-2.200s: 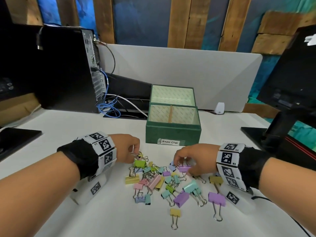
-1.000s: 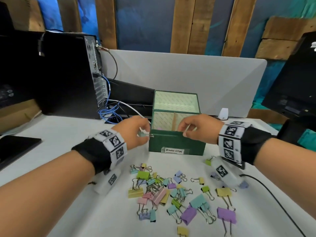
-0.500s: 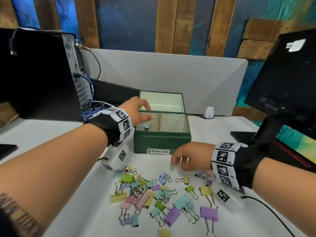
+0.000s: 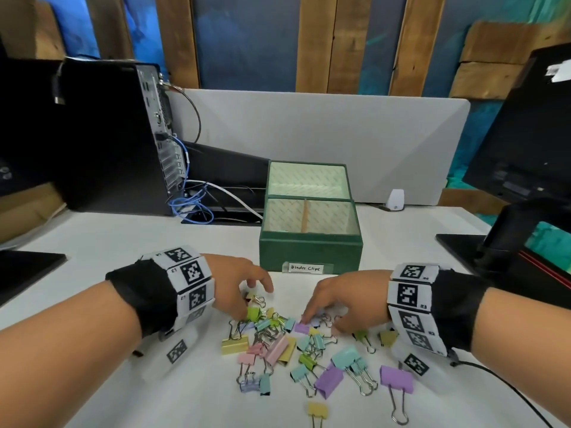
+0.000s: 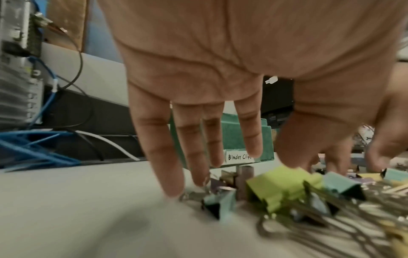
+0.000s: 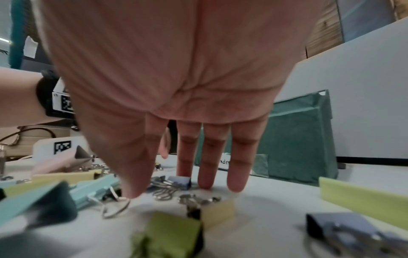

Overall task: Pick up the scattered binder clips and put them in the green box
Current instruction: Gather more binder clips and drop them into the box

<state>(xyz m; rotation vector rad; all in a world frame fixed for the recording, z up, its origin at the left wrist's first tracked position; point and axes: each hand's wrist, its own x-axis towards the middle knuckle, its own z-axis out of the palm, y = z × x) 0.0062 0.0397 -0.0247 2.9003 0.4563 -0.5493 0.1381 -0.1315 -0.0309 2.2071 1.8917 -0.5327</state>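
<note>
Both hands, left hand (image 4: 238,285) and right hand (image 4: 349,301), hang with fingers spread and holding nothing over the binder clips (image 4: 279,341); pinch single bodies, not tangled wire handles, before lifting to the green box (image 4: 310,253).

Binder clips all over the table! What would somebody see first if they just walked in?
First, the heap of pastel binder clips scattered on the white table. Both hands reach into it with straight fingers, the left hand and the right hand. Just behind the heap stands the open green box, labelled "Binder Clips".
</note>
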